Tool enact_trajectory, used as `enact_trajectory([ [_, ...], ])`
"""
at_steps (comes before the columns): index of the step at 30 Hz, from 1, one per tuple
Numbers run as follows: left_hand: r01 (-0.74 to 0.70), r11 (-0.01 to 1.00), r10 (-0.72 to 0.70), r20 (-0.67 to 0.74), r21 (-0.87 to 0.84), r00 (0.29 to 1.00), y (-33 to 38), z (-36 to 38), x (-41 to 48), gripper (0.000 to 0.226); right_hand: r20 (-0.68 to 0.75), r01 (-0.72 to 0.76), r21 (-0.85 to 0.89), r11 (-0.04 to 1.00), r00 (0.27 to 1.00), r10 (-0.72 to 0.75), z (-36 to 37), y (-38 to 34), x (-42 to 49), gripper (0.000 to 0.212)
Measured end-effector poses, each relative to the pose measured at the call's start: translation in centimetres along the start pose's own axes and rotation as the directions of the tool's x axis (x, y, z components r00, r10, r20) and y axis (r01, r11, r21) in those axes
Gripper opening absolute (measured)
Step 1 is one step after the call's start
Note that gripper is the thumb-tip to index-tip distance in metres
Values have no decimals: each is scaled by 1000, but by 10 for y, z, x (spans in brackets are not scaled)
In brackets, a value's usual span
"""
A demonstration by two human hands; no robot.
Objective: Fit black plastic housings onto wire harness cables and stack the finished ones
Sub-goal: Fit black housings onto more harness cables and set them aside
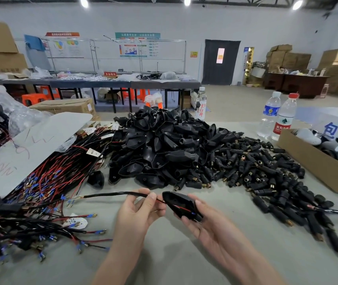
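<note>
A worker held a cable [112,195] and a black housing [179,203] together over a workshop table [174,260].

The left hand [141,210] pinched the black cable between thumb and fingertips, its red wire running into the housing, which the right hand [205,221] gripped with curled fingers. Behind the hands lay a heap of housings [159,145], with a spread of small black plugs [266,171] to its right and a tangle of red and black wire harnesses [40,182] to its left, partly under a white board [30,145]. A cardboard box [318,167] and two water bottles [269,118] stood at the table's far right.
</note>
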State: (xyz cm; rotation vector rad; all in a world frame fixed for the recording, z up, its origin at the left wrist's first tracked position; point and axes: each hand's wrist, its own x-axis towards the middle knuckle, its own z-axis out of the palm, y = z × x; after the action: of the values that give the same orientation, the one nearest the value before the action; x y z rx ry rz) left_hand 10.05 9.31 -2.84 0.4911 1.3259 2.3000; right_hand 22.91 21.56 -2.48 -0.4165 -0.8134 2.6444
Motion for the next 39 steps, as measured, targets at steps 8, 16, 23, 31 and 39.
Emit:
enact_trajectory([
  [8,-76,981,76,10,176,997,-2,2,-4,11,-52,88,65,994,995,-85,-2,-1,1,47],
  [16,-155,944,135,86,290,987,-1,9,-13,10,-202,158,93,983,970,-137,-1,1,6,24],
  [23,-121,952,115,37,281,993,-2,7,-8,27,-165,223,-36,974,960,-226,-4,3,7,29],
  [31,-88,952,71,66,294,995,-3,7,-7,13,-183,269,-498,825,897,-403,-11,0,11,25],
  [39,156,981,-174,165,116,971,-7,11,-9,33,-207,238,-616,751,871,-446,-12,-1,12,13],
])
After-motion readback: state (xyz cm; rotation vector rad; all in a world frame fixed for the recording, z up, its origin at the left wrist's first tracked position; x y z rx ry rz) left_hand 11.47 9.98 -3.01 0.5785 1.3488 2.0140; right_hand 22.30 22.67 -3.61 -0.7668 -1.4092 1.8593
